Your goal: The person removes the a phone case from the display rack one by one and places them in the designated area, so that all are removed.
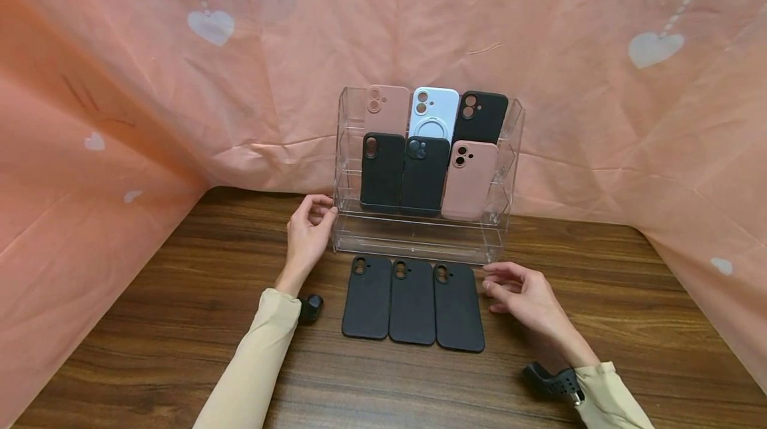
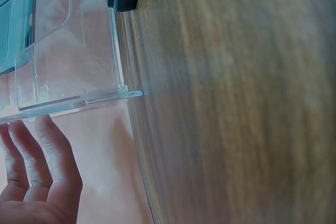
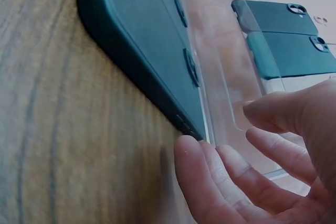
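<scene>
A clear acrylic tiered stand [image 1: 413,242] holds phone cases in two rows. Its upper row has a pink case [image 1: 389,116], a white case with a ring [image 1: 433,112] and a black case [image 1: 487,121]. Below them are two black cases [image 1: 382,172] and a pink case [image 1: 470,182]. My left hand [image 1: 308,232] touches the stand's left side with its fingertips, fingers loosely bent. Three black phone cases [image 1: 412,302] lie side by side on the table before the stand. By the stand's front right corner, my right hand [image 1: 530,299] has relaxed fingers and holds nothing.
The wooden table [image 1: 168,322] meets a pink cloth backdrop [image 1: 287,69] with white hearts behind and at both sides. The stand's lowest front tier carries no case. Black straps [image 1: 554,382] sit on both wrists.
</scene>
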A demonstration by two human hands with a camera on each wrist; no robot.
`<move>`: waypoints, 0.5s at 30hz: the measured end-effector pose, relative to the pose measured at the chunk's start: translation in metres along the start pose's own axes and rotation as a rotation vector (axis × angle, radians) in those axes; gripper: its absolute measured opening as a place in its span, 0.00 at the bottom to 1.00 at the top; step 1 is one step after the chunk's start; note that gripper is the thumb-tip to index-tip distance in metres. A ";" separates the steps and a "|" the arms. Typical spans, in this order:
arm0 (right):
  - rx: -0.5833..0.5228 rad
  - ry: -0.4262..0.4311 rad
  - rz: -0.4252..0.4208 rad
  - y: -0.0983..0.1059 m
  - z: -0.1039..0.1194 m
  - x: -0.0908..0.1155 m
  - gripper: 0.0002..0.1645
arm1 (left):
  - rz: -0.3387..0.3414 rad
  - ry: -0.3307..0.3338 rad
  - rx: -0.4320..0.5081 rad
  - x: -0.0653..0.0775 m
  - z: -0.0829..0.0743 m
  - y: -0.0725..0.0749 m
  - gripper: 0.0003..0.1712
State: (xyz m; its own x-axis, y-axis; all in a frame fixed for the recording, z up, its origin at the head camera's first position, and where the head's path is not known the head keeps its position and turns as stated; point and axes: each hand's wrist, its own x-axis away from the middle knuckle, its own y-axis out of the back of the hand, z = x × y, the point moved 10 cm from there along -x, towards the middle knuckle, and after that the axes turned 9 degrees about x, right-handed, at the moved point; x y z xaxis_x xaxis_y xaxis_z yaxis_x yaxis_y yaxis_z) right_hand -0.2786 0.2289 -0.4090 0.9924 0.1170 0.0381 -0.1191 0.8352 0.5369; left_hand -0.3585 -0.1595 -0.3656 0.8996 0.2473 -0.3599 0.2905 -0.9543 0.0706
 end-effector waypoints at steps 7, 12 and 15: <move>0.001 0.041 -0.049 0.015 0.009 -0.001 0.25 | 0.002 0.006 0.004 0.000 0.001 0.000 0.09; -0.013 0.065 -0.052 0.021 0.017 -0.002 0.25 | 0.002 0.004 0.004 0.000 0.001 0.000 0.09; -0.019 0.077 -0.057 0.024 0.021 -0.003 0.26 | 0.003 0.004 0.004 0.000 0.000 0.000 0.09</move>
State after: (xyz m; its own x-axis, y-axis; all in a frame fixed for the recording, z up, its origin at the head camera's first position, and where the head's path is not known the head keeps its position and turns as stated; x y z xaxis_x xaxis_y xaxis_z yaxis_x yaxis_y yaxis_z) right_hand -0.2834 0.2378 -0.3785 0.9924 0.1094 -0.0567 -0.0642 0.8518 0.5199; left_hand -0.3584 -0.1594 -0.3657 0.9018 0.2454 -0.3557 0.2867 -0.9556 0.0677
